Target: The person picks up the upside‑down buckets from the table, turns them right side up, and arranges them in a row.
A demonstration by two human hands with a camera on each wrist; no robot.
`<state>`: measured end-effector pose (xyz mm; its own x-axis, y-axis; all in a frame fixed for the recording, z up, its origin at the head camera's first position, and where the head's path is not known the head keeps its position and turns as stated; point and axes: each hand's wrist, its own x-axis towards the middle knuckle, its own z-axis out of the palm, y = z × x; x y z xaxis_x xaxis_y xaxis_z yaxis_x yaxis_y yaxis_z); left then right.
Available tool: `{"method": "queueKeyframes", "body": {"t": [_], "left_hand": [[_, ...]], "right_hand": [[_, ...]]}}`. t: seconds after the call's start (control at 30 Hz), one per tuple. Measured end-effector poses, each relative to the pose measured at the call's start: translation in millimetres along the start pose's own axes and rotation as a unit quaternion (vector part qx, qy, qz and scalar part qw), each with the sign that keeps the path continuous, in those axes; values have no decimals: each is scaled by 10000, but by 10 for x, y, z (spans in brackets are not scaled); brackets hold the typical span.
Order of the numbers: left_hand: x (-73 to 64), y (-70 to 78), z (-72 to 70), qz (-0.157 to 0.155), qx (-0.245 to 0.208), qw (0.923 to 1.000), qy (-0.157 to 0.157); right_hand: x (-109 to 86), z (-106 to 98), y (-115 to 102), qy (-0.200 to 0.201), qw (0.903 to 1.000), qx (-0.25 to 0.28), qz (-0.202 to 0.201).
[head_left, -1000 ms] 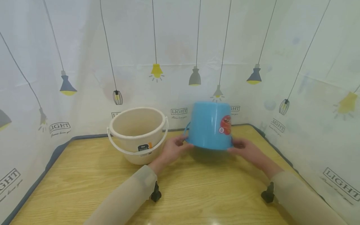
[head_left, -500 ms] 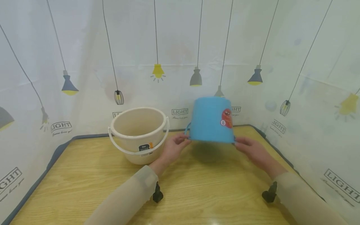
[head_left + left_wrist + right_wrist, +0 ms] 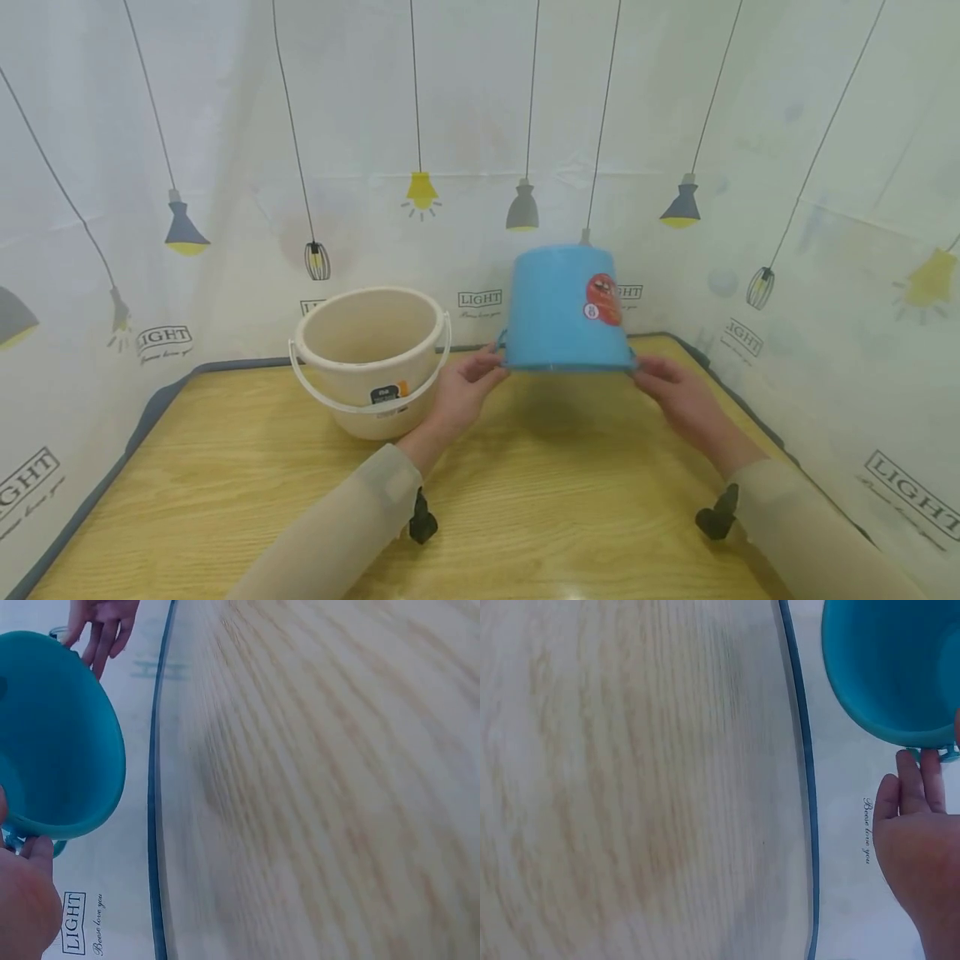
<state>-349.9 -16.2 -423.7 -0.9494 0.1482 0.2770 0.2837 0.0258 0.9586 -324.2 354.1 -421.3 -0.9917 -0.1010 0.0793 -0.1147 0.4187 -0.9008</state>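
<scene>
A blue bucket [image 3: 562, 308] with a red sticker hangs upside down above the table, its open mouth facing down. My left hand [image 3: 463, 393] pinches its rim on the left side, thumb and fingers close to the handle joint. On the opposite side my right hand [image 3: 681, 400] holds the rim between thumb and fingers. Both wrist views look into the hollow of the blue bucket [image 3: 60, 742], and its rim is gripped at two sides. Left of it a cream bucket [image 3: 352, 379] stands upright on the table, its white handle hanging down in front, beside my left hand.
The wooden table [image 3: 495, 517] has a dark blue edge [image 3: 247, 363] along its back and sides. Behind it rises a pale wall cloth [image 3: 465, 100] printed with hanging lamps. Black wrist mounts [image 3: 422, 521] sit on both sleeves.
The blue bucket has risen away from the table between both hands, and its bottom has tipped slightly backward. The cream bucket has stayed in place.
</scene>
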Motion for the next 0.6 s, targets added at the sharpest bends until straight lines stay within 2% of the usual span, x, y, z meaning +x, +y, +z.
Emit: {"method": "queueKeyframes", "body": {"t": [0.13, 0.27, 0.6], "left_hand": [[-29, 23, 17, 111, 38, 9999, -15], [-57, 31, 28, 166, 29, 9999, -24], [-97, 105, 31, 226, 6, 9997, -10]], "right_hand": [[2, -11, 9, 78, 9995, 321, 1], [-10, -36, -9, 118, 9994, 340, -14], [-86, -97, -120, 134, 9998, -54, 112]]}}
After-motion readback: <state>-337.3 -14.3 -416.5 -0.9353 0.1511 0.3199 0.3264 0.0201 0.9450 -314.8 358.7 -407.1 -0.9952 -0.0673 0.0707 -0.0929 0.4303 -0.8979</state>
